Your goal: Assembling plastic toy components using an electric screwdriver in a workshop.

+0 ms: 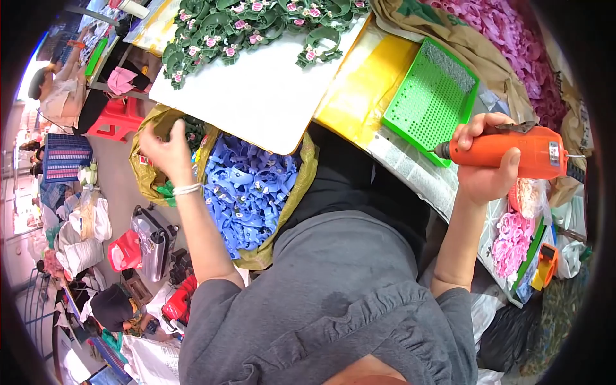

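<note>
In my right hand (pixel 481 176) is an orange electric screwdriver (pixel 513 153), its thin metal bit pointing to the right. My fingers wrap round its body. Over on the left, my left hand (pixel 165 151) is above a yellow woven sack (pixel 144 179), thumb and fingers apart, and I see nothing between them. Dark green pieces (pixel 192 131) show inside that sack beside the hand. Nearer my lap, another sack is full of blue plastic parts (pixel 247 192). Dark green ring-shaped parts with pink flowers (pixel 224 38) lie on the white board (pixel 256 106) ahead.
A green perforated tray (pixel 427 99) holds many small metal pieces at its far end. Pink parts (pixel 494 38) fill a brown sack at the far right; more pink pieces (pixel 513 237) lie low on the right. A red stool (pixel 115 119) and another person (pixel 64 96) are at the left.
</note>
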`<state>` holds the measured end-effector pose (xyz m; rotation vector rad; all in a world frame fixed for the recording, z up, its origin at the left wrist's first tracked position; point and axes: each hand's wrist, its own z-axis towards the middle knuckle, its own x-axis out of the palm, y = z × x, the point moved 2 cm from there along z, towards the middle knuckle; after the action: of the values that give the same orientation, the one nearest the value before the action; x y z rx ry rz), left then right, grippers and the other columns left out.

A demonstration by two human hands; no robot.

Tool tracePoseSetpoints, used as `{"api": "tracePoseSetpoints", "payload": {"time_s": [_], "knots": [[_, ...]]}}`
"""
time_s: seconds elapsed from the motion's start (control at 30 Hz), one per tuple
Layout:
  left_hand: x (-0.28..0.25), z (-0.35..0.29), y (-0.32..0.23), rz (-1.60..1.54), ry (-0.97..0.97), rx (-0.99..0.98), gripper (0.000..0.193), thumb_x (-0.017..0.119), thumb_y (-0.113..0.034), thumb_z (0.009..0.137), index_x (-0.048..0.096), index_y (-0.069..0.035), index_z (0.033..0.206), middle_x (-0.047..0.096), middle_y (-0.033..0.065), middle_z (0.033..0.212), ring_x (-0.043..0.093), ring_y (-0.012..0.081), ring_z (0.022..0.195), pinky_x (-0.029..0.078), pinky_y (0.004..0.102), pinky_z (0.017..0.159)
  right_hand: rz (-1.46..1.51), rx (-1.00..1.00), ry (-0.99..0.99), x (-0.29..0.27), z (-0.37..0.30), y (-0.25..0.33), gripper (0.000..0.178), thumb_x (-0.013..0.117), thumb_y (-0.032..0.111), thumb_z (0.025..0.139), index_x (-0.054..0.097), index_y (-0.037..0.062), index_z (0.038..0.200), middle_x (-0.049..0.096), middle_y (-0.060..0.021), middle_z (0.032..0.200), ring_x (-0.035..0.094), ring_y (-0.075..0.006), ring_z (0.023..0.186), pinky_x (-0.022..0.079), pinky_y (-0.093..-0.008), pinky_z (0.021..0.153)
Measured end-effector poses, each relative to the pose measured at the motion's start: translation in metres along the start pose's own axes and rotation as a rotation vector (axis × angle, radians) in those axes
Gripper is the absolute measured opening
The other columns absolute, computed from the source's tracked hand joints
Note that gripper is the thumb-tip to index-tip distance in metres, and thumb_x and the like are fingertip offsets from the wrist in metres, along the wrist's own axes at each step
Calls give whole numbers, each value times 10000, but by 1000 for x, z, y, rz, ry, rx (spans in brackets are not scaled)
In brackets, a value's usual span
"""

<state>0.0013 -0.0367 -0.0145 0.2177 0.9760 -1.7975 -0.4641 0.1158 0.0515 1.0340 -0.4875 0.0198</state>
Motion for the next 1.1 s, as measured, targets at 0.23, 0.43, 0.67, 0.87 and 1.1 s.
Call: {"api": "tracePoseSetpoints", "payload": {"time_s": [0.23, 0.43, 0.67, 0.87, 1.1], "knots": [[86, -20, -142, -337, 427, 208, 442, 724, -209, 715, 581, -26, 1091, 601, 90, 1024, 568, 202, 851, 483, 298, 719, -189, 20, -89, 7, 13, 8, 426, 524, 334, 869, 457, -17, 1101, 554, -131, 869, 542, -176, 688, 462, -336, 681], [132, -8, -182, -240, 657, 317, 680, 693, -484, 706, 559, 38, 1121, 619, 150, 989, 599, 215, 852, 489, 319, 729, -377, -55, -146, 4, 23, 9, 235, 566, 156, 872, 525, -16, 1027, 586, -219, 1058, 633, -242, 885, 500, -337, 776], [139, -10, -183, -361, 830, 129, 601, 726, -392, 619, 579, 24, 1027, 629, 164, 922, 612, 263, 859, 480, 348, 763, -203, 99, -91, -1, 28, 5, 230, 566, 143, 861, 503, -11, 1018, 618, -200, 963, 645, -232, 787, 503, -335, 738], [123, -20, -180, -552, 810, -19, 466, 772, -255, 551, 578, 4, 886, 612, 96, 858, 582, 173, 785, 481, 290, 707, -194, 69, -104, -3, 35, -12, 226, 545, 117, 857, 483, -37, 1012, 635, -188, 865, 640, -225, 686, 516, -306, 652], [83, -34, -195, -1242, 1070, -507, 411, 686, -86, 719, 490, 35, 1060, 628, 83, 884, 580, 95, 688, 449, 205, 559, -95, 42, -66, 2, 39, -31, 253, 524, 197, 839, 490, -9, 982, 566, -121, 763, 581, -185, 623, 511, -374, 681]]}}
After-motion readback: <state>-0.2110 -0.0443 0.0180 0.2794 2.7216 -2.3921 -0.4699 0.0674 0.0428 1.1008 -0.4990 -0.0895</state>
